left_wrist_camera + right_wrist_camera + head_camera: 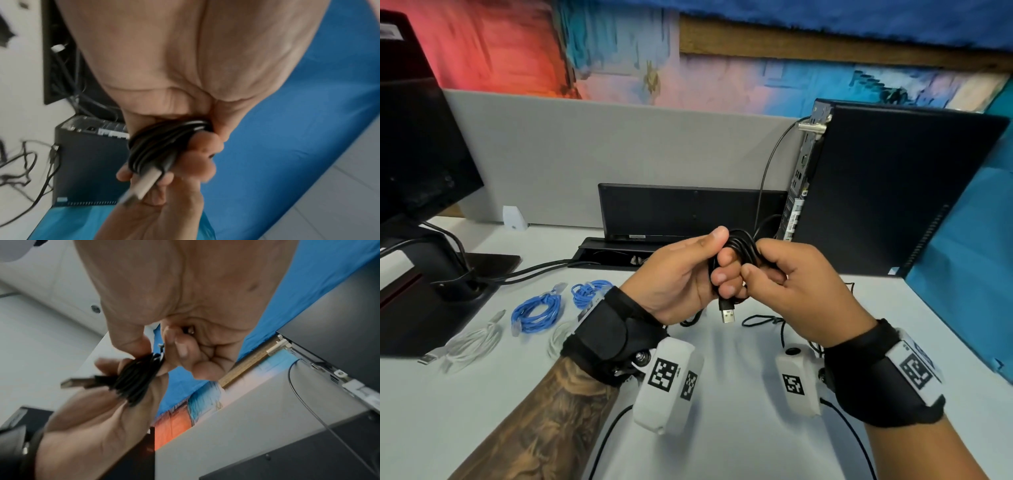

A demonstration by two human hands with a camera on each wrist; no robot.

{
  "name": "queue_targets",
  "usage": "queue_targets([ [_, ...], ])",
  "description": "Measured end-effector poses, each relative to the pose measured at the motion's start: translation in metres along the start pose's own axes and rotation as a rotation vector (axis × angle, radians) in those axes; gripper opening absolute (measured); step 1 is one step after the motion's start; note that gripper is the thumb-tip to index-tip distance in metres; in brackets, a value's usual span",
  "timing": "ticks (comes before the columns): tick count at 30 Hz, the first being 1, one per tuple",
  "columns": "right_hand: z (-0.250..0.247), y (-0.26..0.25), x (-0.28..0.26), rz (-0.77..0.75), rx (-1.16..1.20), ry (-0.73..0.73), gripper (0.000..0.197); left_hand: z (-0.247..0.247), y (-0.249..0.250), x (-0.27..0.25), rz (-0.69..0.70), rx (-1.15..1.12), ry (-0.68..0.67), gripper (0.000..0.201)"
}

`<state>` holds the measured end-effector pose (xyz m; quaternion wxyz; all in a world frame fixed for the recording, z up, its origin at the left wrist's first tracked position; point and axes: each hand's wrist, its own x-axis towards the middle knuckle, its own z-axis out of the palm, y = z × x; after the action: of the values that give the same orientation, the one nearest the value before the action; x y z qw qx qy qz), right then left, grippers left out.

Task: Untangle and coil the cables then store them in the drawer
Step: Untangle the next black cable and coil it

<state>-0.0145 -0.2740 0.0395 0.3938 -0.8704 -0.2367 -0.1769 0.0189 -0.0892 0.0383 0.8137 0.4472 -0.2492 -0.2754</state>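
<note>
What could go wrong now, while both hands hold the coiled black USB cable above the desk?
The black USB cable is bundled only by the left hand and right hand; loosening either may let loops spring apart. Its USB plug hangs free and might snag the loose black cable on the desk below.

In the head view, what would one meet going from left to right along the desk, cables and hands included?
White cable → large blue coil → small blue coil → left hand → black cable → right hand.

both hands (726,274) gripping black cable coil (739,246)
</note>
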Motion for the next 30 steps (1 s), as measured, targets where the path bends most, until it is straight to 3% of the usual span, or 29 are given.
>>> queue_targets([
  [4,0.0,0.003,-0.009,0.066,0.291,-0.021,0.033,0.005,-0.006,0.003,-0.008,-0.069,0.01,0.039],
  [9,0.004,0.014,-0.011,0.142,0.327,-0.03,0.051,0.005,-0.015,0.003,-0.002,0.021,0.067,0.038],
  [11,0.006,0.017,-0.014,0.166,0.331,-0.049,0.045,0.003,-0.017,0.001,0.01,0.115,0.071,0.037],
  [14,0.004,0.015,-0.02,0.164,0.363,-0.078,0.011,0.001,-0.019,-0.004,0.026,0.247,0.078,0.038],
  [17,0.003,0.009,-0.026,0.164,0.401,-0.113,0.018,0.004,-0.025,-0.009,0.089,0.354,0.114,0.038],
  [23,0.017,0.023,-0.02,0.244,0.451,0.084,0.014,0.009,-0.045,-0.008,-0.009,-0.17,0.185,0.03],
  [25,0.026,0.031,-0.021,0.255,0.393,0.055,0.011,0.003,-0.054,-0.005,0.0,-0.11,0.277,0.019],
  [28,0.036,0.038,-0.023,0.296,0.279,-0.071,0.012,-0.011,-0.06,-0.005,0.028,0.103,0.395,0.021],
  [30,0.031,0.044,-0.021,0.29,0.227,-0.048,0.021,-0.016,-0.063,-0.008,0.018,0.189,0.425,0.015],
])
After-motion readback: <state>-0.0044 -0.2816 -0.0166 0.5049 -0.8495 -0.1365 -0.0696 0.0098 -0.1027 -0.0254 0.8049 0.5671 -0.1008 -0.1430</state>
